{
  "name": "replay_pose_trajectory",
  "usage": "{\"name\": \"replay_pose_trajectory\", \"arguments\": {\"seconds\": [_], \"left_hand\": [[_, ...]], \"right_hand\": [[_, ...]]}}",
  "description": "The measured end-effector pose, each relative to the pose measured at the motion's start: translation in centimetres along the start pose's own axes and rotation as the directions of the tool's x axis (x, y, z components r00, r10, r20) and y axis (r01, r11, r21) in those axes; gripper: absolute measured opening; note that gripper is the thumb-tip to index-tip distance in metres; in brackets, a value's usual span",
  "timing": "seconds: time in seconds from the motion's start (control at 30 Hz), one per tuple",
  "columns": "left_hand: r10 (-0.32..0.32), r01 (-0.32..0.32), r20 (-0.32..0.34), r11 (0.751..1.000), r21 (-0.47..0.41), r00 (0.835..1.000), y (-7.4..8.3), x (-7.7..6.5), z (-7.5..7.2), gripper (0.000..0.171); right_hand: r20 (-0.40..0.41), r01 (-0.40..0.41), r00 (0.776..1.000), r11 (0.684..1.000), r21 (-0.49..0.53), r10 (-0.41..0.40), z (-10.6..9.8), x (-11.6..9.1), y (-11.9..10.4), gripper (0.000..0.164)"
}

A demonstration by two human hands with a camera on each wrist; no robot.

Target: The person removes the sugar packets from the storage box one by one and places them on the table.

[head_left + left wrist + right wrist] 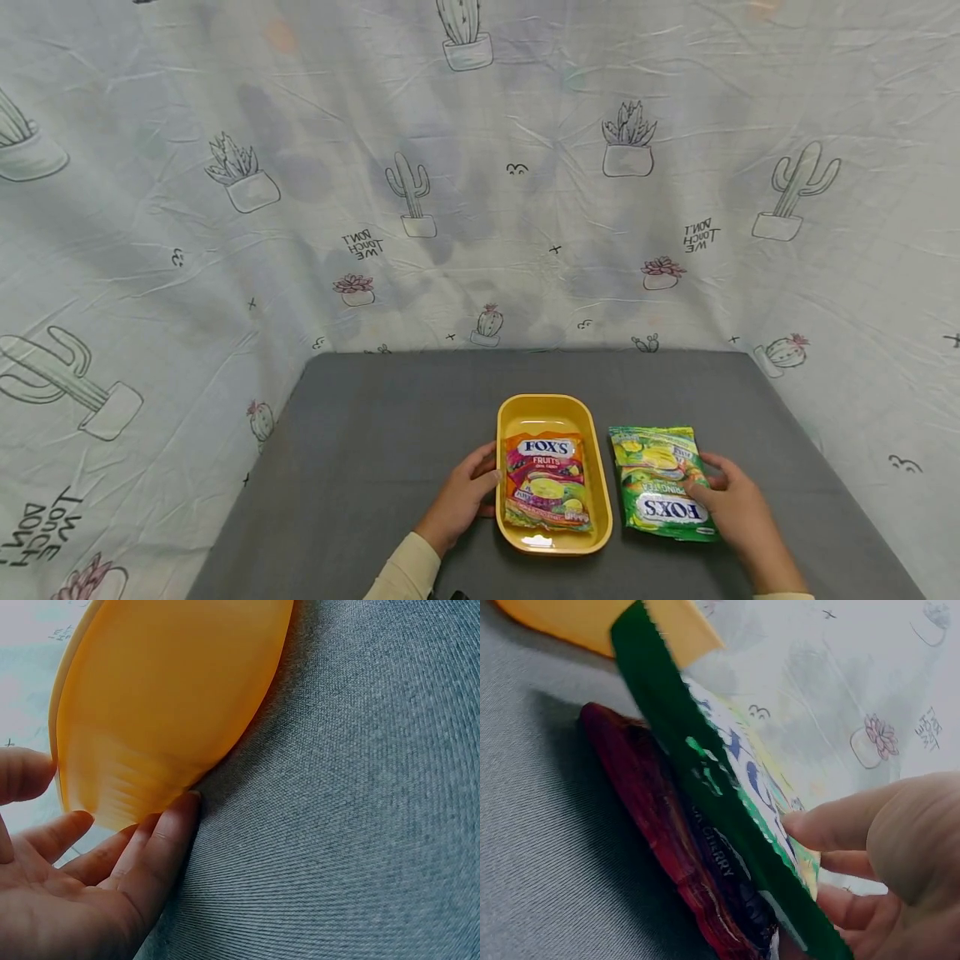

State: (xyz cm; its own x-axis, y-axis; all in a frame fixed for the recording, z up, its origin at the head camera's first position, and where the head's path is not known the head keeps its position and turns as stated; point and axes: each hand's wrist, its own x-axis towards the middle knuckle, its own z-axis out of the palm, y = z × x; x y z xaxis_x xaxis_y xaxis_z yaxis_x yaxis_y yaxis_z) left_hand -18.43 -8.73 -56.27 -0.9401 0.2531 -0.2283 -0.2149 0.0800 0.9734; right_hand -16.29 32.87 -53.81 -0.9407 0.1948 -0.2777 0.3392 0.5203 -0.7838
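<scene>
A yellow tray (544, 413) stands on the table, with an orange and purple Fox's Fruits candy bag (546, 490) lying in it. My left hand (463, 493) rests against the tray's left side; in the left wrist view the thumb touches the rim and the slightly bent fingertips meet the outer wall. Right of the tray lies a green Fox's Spring Tea candy bag (654, 468), its lettering upside down. My right hand (738, 508) pinches its right edge, thumb on top. Under it, the right wrist view shows a dark red packet (641, 787) with "cherry" lettering, mostly covered.
The grey table (375, 450) reaches back to a pale cloth (510, 242) printed with potted cacti, which hangs behind and along both sides. The tray and the green bag lie close together, with a narrow gap between them.
</scene>
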Motion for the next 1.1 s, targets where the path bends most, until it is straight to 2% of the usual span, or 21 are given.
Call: {"name": "replay_pose_trajectory", "arguments": {"seconds": [0.1,0.2,0.43,0.77,1.0,1.1], "left_hand": [[-0.006,0.006,-0.006,1.0,0.005,1.0,0.0,0.0,0.0,0.063],[-0.01,0.01,-0.011,1.0,0.007,1.0,0.1,0.0,0.0,0.064],[-0.001,0.001,-0.006,1.0,-0.002,1.0,0.0,0.0,0.0,0.064],[0.0,0.0,-0.004,1.0,0.0,1.0,-0.2,0.1,-0.1,0.064],[0.007,-0.007,-0.003,1.0,-0.001,1.0,-0.1,0.0,-0.1,0.064],[0.005,-0.005,-0.004,1.0,-0.001,1.0,-0.2,0.0,-0.1,0.064]], "right_hand": [[-0.037,0.005,0.999,0.993,-0.119,-0.01,0.0,0.1,-0.1,0.08],[-0.065,0.007,0.998,0.984,-0.178,-0.019,0.1,0.3,-0.2,0.082],[-0.084,0.008,0.996,0.981,-0.194,-0.024,0.2,-0.1,-0.7,0.081],[-0.183,0.056,0.982,0.998,0.026,-0.051,-0.2,-1.2,-3.2,0.088],[-0.129,0.113,0.987,0.985,0.134,-0.096,-0.9,-2.4,-5.0,0.094],[-0.103,0.199,0.979,0.951,0.236,-0.179,-0.8,-2.8,-5.7,0.088]]}}
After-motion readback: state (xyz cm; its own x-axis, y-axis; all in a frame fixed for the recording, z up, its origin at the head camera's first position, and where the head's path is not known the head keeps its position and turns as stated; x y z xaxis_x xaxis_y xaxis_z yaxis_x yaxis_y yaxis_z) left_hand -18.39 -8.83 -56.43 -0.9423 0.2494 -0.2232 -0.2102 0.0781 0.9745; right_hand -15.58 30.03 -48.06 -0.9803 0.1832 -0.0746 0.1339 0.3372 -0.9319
